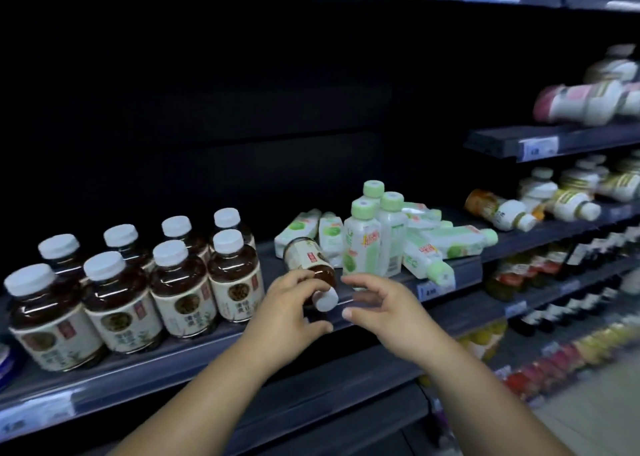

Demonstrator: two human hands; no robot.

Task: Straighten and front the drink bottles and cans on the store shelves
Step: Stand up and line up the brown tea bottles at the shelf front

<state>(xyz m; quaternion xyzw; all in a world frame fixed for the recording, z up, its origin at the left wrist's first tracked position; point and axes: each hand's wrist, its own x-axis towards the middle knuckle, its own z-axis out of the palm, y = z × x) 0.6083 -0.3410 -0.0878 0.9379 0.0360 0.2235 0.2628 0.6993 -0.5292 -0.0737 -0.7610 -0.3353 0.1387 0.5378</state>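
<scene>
Nearby, at left: brown bottles (180,289) stand upright in two rows, white caps on, labels mostly forward. Just right of them a fallen bottle (306,258) lies on the shelf (173,362), cap toward the front edge. The left grip (287,306) curls round its neck end, fingers over the shoulder, thumb below the cap. The right grip (381,306) hovers just beside the cap, fingers loosely bent, holding nothing. Close behind are green-cap bottles (362,247), three standing, crowding the fallen bottle's base. Tumbled bottles (446,240) of the same kind lie to both sides, one with its cap at the shelf lip beside a price tag (429,291). Further right, a separate bay: white bottles (512,213) lie on their sides at similar height, and pink-and-white bottles (581,105) lie toppled on the shelf above. Lower shelves hold dark bottles (554,310) and blurred coloured goods. The shelf back is black and unlit. Pale floor (595,414) shows at lower right.
</scene>
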